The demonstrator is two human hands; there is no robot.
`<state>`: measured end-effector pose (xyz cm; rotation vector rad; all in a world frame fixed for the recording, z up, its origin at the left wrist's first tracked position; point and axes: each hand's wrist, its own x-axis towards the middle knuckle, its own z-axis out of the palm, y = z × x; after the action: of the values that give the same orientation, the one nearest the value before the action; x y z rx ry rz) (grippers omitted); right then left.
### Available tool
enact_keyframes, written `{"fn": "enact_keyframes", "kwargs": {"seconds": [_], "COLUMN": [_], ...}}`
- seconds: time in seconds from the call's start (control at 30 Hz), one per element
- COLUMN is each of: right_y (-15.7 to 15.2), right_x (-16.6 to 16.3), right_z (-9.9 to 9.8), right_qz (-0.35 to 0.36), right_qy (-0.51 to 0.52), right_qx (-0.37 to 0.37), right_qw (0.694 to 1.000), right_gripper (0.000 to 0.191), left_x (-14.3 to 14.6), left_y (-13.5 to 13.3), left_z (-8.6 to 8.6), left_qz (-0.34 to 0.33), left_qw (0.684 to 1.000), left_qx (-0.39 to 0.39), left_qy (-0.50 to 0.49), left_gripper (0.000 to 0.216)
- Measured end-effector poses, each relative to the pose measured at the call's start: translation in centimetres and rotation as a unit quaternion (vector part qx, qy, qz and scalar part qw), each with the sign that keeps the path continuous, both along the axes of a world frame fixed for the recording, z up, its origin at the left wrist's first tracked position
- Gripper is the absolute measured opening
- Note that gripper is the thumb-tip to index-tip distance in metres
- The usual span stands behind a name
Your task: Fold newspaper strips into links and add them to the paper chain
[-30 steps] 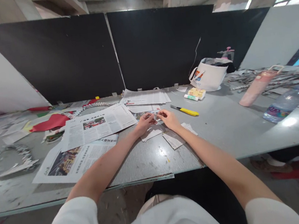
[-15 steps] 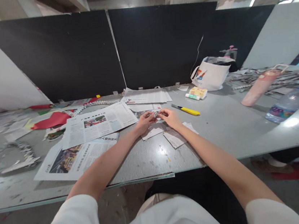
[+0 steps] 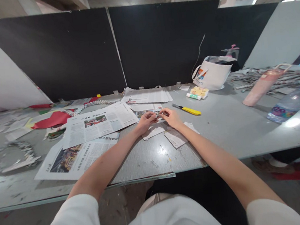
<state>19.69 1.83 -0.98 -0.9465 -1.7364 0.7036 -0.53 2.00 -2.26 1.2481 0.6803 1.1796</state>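
Left hand (image 3: 147,123): nearly closed, thumb and fingers pinching the small paper piece (image 3: 157,115)
Right hand (image 3: 170,117): also almost closed — fingertips at the same piece
Small paper piece: between both hands, over the table (image 3: 217,126)
Yellow cutter (image 3: 190,110): near right hand, well back from the front edge
Newspaper sheets (image 3: 107,121): left hand's side — lower one near the front edge

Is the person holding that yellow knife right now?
No, the yellow utility knife lies on the gray table, apart from the left hand and the right hand.
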Motion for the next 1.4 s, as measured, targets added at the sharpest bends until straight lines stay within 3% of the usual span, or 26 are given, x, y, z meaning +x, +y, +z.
{"fn": "enact_keyframes", "kwargs": {"seconds": [0.33,0.7,1.4], "right_y": [-0.2,-1.0,0.4], "right_x": [0.1,-0.4,-0.3], "right_z": [-0.1,-0.1,-1.2], "right_qz": [0.002,0.060,0.028], "right_qy": [-0.036,-0.110,-0.122], "right_qx": [-0.001,0.077,0.164], "right_qw": [0.999,0.989,0.978], "right_gripper": [0.039,0.033,0.036], "left_x": [0.2,0.1,0.3], "left_y": [0.1,0.3,0.0], "left_z": [0.0,-0.2,0.5], "left_qz": [0.019,0.060,0.058], "left_qw": [1.000,0.997,0.996], "left_qx": [-0.004,-0.014,-0.006], "left_qy": [0.017,0.042,0.065], "left_gripper": [0.055,0.052,0.048]}}
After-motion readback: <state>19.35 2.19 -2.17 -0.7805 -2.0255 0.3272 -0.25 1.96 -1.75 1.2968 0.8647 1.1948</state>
